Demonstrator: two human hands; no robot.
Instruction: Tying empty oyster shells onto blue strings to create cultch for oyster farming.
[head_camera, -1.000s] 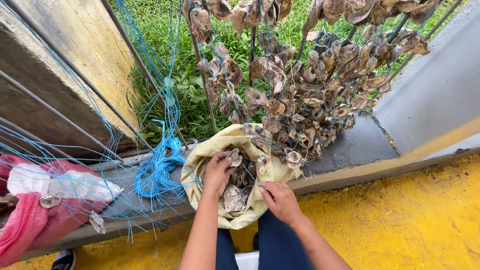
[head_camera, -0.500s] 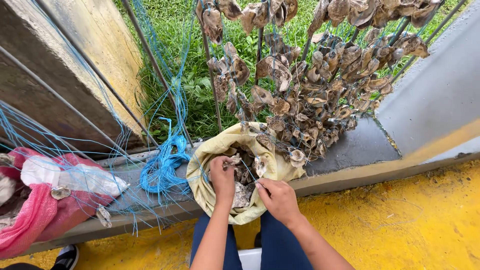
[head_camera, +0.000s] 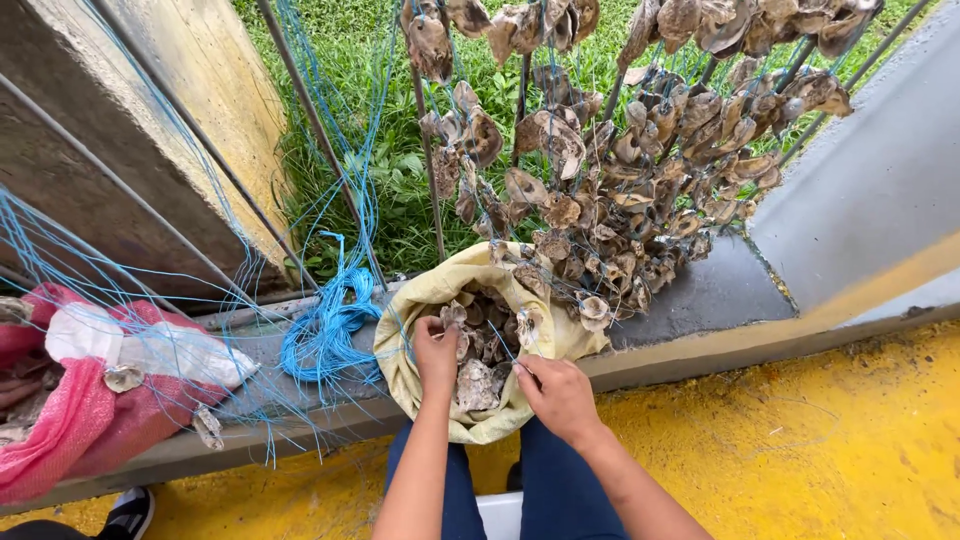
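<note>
Both forearms bare, reaching fwd from bottom of view, roughly parallel w/ elbows out of frame; left hand (head_camera: 436, 352) knuckles up, fingers curled down in a loose grip, right hand (head_camera: 558, 395) just beside it, palm down, thumb + index pinched at the tip, wrists straight.

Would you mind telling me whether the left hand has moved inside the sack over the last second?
Barely. The left hand stays over the shells in the yellow sack, at the same spot against its rim; only the camera shifted.
</note>
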